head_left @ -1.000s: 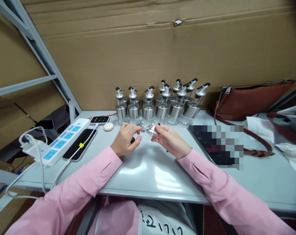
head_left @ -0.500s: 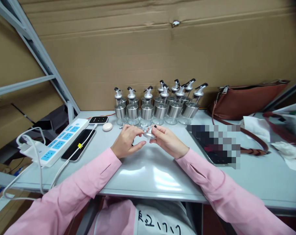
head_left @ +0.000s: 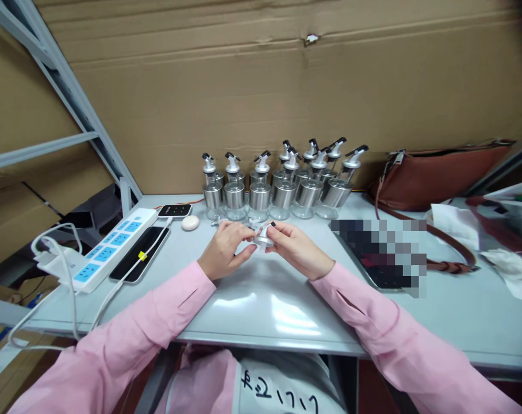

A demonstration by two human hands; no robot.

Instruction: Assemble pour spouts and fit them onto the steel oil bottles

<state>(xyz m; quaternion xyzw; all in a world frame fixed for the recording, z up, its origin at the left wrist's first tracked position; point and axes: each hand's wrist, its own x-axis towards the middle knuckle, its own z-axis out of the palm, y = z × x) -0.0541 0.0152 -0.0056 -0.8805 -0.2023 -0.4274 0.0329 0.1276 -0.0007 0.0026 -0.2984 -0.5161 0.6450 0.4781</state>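
A silver pourer spout [head_left: 264, 239] with a black flip cap is pinched between the thumb and fingers of my right hand [head_left: 302, 248], just above the table. My left hand [head_left: 229, 247] is at the spout's left side, thumb and index finger apart, their tips close to its rim. Whether they touch it is unclear. A small dark spot shows under the left palm; what it is cannot be made out. Behind my fingers lie more loose pourer spouts [head_left: 218, 221], partly hidden. Beyond them stand several glass bottles with steel sleeves [head_left: 260, 196], fitted with similar spouts.
At left are a white power strip [head_left: 114, 247], a phone [head_left: 134, 267] with a cable across it, a small black-faced device [head_left: 175, 211] and a round white case [head_left: 190, 223]. A partly blurred dark device [head_left: 360, 253] and brown bag [head_left: 437, 178] lie right. Cardboard [head_left: 192, 103] rises behind.
The spout in my right hand has tipped slightly, and its rim sits a little lower. My left thumb has drawn back slightly. The bottles stand as before.
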